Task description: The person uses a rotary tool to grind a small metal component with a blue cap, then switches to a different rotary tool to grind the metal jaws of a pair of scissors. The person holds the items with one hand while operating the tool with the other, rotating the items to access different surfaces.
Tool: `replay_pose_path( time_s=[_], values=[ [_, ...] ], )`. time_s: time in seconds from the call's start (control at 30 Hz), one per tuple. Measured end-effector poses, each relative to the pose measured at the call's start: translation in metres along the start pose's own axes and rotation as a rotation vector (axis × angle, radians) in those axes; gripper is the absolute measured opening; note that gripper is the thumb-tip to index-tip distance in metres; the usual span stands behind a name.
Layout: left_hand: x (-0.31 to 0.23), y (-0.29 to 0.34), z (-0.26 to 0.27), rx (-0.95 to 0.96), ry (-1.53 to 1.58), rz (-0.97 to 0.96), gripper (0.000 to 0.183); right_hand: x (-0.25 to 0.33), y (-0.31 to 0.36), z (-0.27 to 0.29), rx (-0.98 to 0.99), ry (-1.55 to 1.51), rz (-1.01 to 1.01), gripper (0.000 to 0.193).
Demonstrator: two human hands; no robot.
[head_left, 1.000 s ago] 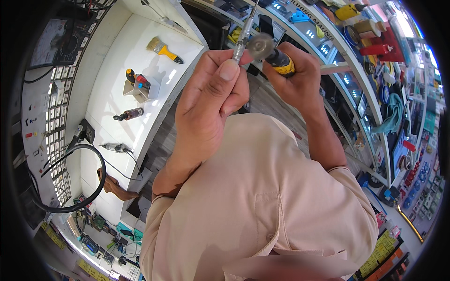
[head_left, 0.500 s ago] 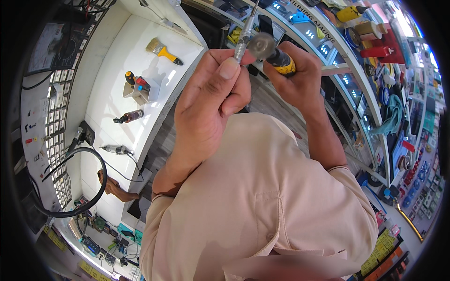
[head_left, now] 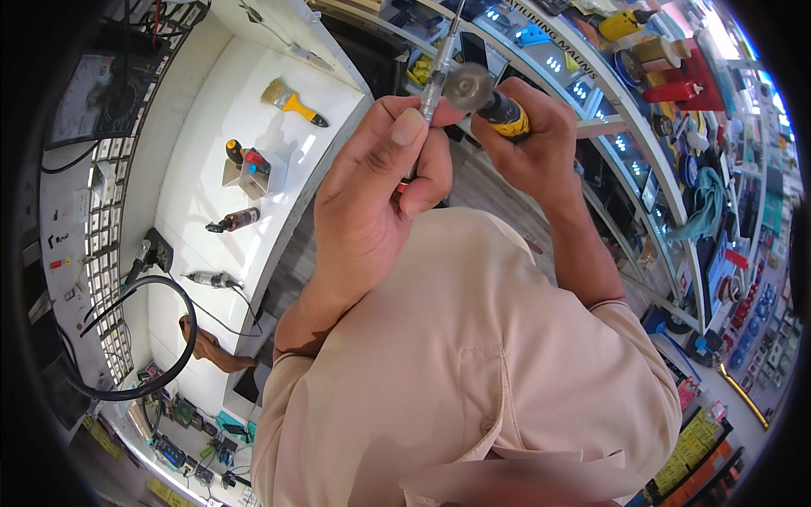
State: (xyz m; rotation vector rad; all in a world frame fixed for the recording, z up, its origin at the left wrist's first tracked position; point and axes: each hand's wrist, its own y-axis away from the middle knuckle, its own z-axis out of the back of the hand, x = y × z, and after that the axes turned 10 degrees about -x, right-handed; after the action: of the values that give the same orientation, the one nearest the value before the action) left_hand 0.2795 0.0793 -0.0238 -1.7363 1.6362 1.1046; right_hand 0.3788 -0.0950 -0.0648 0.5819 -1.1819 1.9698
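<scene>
1. The left hand (head_left: 363,190) has its grip closed, thumb and fingers pinching a slim silver screwdriver (head_left: 434,89). The screwdriver is up in front of the chest, its thin shaft pointing away from the person and slightly tilted; a bit of red shows lower down by the curled fingers.
2. The right hand (head_left: 536,139) has its grip wrapped around a yellow and black power tool (head_left: 509,120), held in the air, with a round grey wheel (head_left: 467,87) at its end.
3. The wheel sits just beside the screwdriver, near the left fingertips (whether the two touch, I cannot tell).
4. To the left is a white worktop (head_left: 232,253). On it lies a paint brush (head_left: 294,102) with a yellow and black handle; nearer is a small box (head_left: 269,182) with coloured handles sticking out.
5. Next to the box lies a dark bottle (head_left: 241,219), then a grey corded tool (head_left: 211,279) and a brown object (head_left: 211,345) near the worktop's closer end.
6. To the right, a glass display case (head_left: 629,127) runs past the right arm.
</scene>
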Motion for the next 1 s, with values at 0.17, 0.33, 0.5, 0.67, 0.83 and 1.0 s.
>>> replay_pose_path(
  time_s=[0.17, 0.33, 0.5, 0.67, 0.83, 1.0],
  values=[
    [0.0009, 0.0001, -0.0008, 0.014, 0.006, 0.004, 0.042, 0.0011, -0.0004, 0.0009, -0.001, 0.003, 0.001, 0.015],
    [0.0013, 0.0013, 0.0005, 0.049, 0.053, 0.035, 0.038, 0.0036, 0.0005, 0.0007, -0.022, 0.017, 0.015, 0.016],
    [0.0021, 0.0026, 0.0008, 0.065, 0.065, 0.027, 0.038, 0.0051, 0.0022, 0.0023, -0.012, 0.018, 0.010, 0.016],
    [0.0018, 0.0026, -0.0001, 0.068, 0.025, 0.001, 0.042, 0.0056, 0.0032, 0.0018, -0.018, 0.016, 0.018, 0.015],
    [0.0000, 0.0036, -0.0015, 0.052, 0.025, 0.015, 0.042, 0.0055, 0.0035, 0.0014, -0.031, 0.030, 0.023, 0.015],
    [-0.0014, 0.0037, -0.0006, 0.049, 0.025, 0.026, 0.042, 0.0060, 0.0041, 0.0004, -0.028, 0.027, 0.021, 0.016]
  ],
)
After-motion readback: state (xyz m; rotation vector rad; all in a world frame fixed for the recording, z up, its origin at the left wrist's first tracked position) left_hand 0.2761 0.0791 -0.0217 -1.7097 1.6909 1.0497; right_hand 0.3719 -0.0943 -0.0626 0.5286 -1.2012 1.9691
